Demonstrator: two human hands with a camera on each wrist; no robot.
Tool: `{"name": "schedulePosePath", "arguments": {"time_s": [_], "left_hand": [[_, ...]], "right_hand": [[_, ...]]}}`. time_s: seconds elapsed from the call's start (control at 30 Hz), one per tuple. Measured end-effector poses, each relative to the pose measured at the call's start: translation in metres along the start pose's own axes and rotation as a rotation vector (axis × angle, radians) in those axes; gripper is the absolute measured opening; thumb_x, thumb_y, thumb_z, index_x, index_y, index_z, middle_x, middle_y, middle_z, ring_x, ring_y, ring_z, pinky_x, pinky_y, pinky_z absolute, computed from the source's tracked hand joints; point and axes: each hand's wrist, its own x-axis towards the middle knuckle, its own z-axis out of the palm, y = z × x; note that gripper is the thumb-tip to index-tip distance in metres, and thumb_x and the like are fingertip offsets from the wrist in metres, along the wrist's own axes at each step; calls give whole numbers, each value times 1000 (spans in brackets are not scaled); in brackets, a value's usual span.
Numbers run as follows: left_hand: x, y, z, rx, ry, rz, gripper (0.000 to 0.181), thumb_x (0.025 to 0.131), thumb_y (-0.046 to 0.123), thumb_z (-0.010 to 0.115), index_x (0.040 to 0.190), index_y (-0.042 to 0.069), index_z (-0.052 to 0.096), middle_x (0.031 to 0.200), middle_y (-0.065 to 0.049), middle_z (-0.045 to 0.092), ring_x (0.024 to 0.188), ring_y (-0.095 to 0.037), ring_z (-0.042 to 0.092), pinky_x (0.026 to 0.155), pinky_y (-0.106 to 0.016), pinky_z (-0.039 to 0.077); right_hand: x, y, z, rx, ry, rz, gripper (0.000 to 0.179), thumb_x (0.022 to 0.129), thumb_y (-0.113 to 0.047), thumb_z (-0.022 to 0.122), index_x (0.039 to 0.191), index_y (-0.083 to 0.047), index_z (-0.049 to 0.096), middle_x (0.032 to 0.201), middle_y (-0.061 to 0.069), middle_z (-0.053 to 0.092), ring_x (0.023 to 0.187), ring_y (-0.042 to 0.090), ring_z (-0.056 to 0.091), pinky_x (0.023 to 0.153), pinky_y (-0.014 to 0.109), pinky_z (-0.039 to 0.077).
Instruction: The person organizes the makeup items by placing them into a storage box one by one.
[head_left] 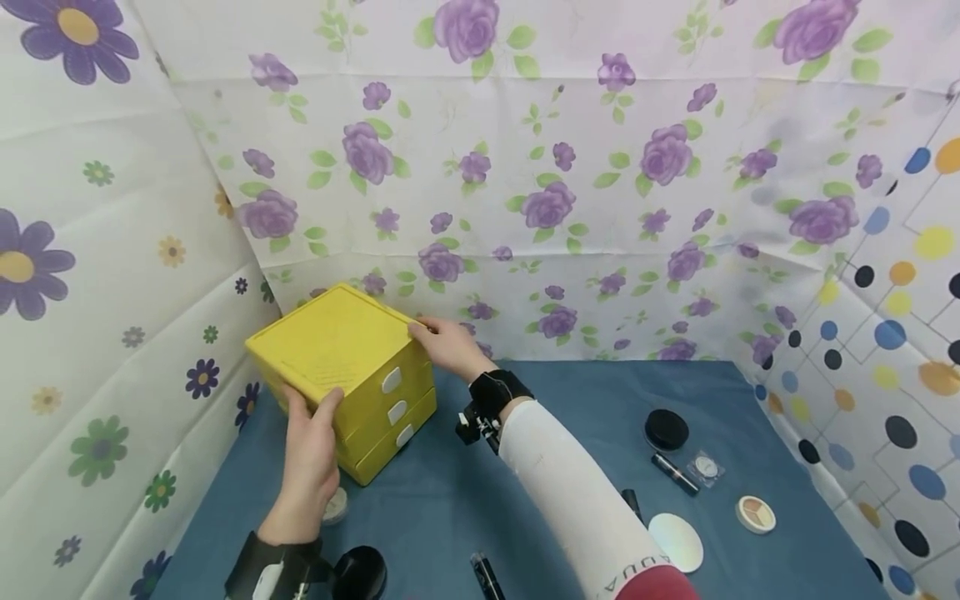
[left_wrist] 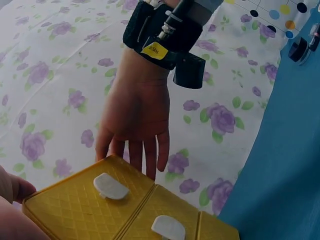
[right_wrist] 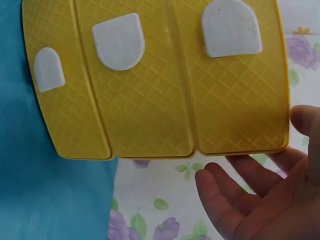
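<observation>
A yellow drawer box with three drawers and white tabs stands at the table's left, near the back wall. My left hand holds its near left corner, thumb on the top and fingers down the side, partly hidden. At the right upper corner, my right hand grips the edge with its thumb over the top; in the right wrist view that hand has its fingers along the side. All the drawers look closed, their white tabs facing the right side of the table.
At right lie a black round compact, a dark tube, a small clear case, a three-colour round palette and a pale disc. Nearer are a black tube, a black rounded object and a small round container. Flowered cloth walls enclose the table.
</observation>
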Motion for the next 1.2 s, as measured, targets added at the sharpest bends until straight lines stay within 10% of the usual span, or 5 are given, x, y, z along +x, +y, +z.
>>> {"name": "schedulePosePath", "arguments": {"time_s": [0.47,0.7,1.0,1.2], "left_hand": [[5,2,13,-90,72,67,84,113,12,40,166,29,-24,174,11,-26,158,-4,-10,129,-29,5],[7,5,22,-86,2,96,80,113,6,37,167,25,-19,175,10,-23,159,-5,-12,129,-29,6],[13,2,29,15,-31,112,78,109,6,46,171,22,2,179,4,0,161,-12,2,129,-35,13],[19,0,39,45,-98,80,77,107,6,51,171,16,9,178,-2,6,163,-19,4,129,-40,18]], "right_hand": [[-21,12,7,153,157,53,57,114,-56,43,157,-21,58,159,1,56,146,26,52,116,46,45],[-38,16,0,207,282,104,56,113,-60,41,131,-20,76,103,10,66,90,24,59,79,41,44],[-68,35,-23,208,266,99,58,113,-59,42,153,-22,62,155,1,59,139,26,58,108,47,51],[-90,50,-38,203,281,85,57,114,-56,44,157,-22,59,156,2,58,137,27,59,107,49,53]]}}
